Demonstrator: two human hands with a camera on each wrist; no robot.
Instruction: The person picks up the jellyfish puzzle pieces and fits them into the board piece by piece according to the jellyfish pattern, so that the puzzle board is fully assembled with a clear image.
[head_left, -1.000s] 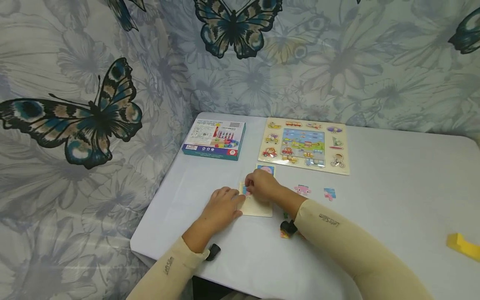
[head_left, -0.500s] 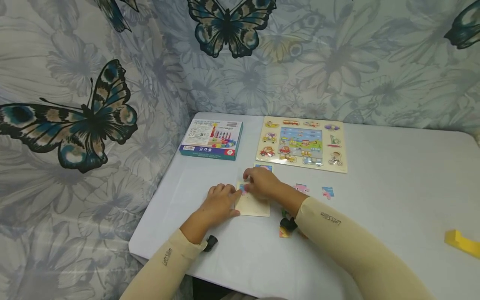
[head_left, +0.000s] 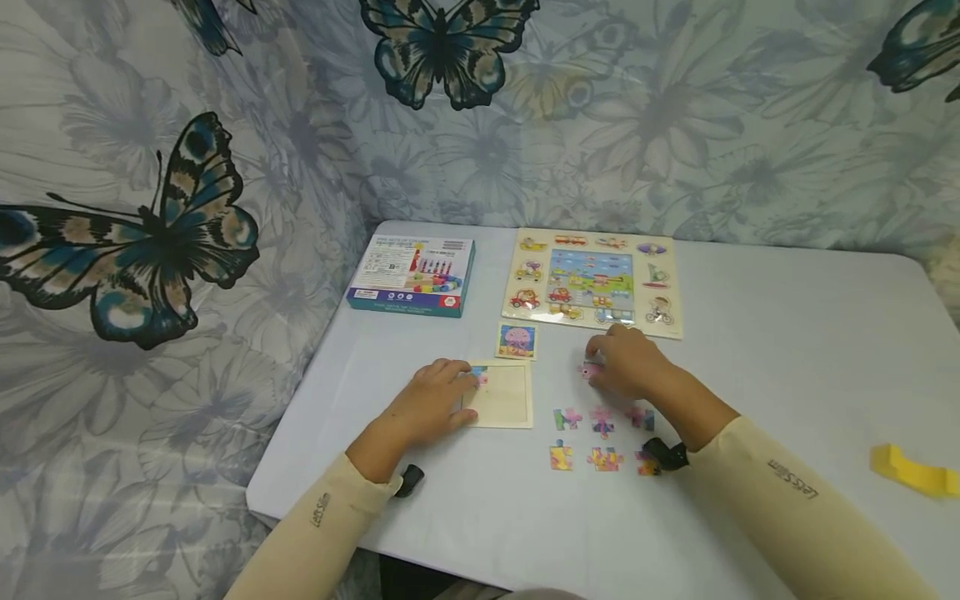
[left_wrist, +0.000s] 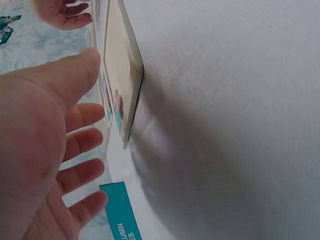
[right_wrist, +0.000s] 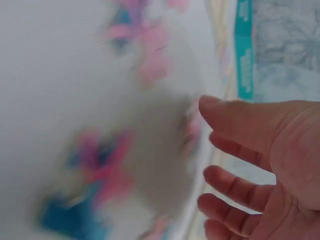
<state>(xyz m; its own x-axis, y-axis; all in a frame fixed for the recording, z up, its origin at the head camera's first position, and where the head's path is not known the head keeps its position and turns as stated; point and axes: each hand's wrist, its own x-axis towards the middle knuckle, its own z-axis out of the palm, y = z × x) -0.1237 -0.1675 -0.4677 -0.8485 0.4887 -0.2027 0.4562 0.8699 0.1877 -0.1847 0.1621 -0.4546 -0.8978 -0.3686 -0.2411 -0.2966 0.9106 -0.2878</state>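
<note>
My left hand (head_left: 431, 404) rests at the left edge of a small wooden puzzle tray (head_left: 504, 407), its fingers spread and relaxed. One blue-and-pink puzzle piece (head_left: 481, 377) lies in the tray's upper left corner. To the right, my right hand (head_left: 630, 360) hovers low over a pink puzzle piece (head_left: 589, 370), thumb and fingers apart in the right wrist view. Its fingers hide part of that piece. Nearer me lie two rows of loose pieces, among them a pink one (head_left: 602, 422) and a yellow one (head_left: 561, 456).
Behind the tray sits a small square picture (head_left: 516, 341) with a pink figure. A boxed set (head_left: 411, 275) and a large vehicle puzzle board (head_left: 592, 283) lie along the back. At far right is a yellow block (head_left: 911, 471). A patterned wall borders the table.
My right hand has left the piece in the tray's corner and moved right to the loose pieces. The left hand stays at the tray. The head view has shifted slightly.
</note>
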